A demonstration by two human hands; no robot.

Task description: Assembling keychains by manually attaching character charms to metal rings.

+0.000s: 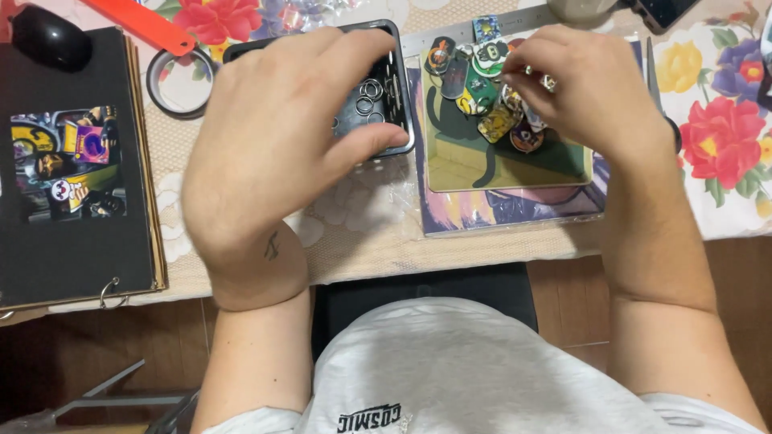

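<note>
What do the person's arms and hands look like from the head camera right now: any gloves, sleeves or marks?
Both hands are bare, with no gloves, rings or watch in view. The left hand has a small dark tattoo mark at the wrist. The right hand shows no markings. The forearms are uncovered; short light grey sleeves of a T-shirt begin near the picture's bottom edge.

Black tray (402, 88) holding silver rings (371, 95). Pile of multicoloured printed tags (482, 96): green, yellow, orange, white. Card (507, 165) olive-green with a black cat shape. Cloth (724, 120) cream, with red, yellow and purple flowers. Black album (72, 257), colourful picture on its cover. Orange-red strip (137, 22).
</note>
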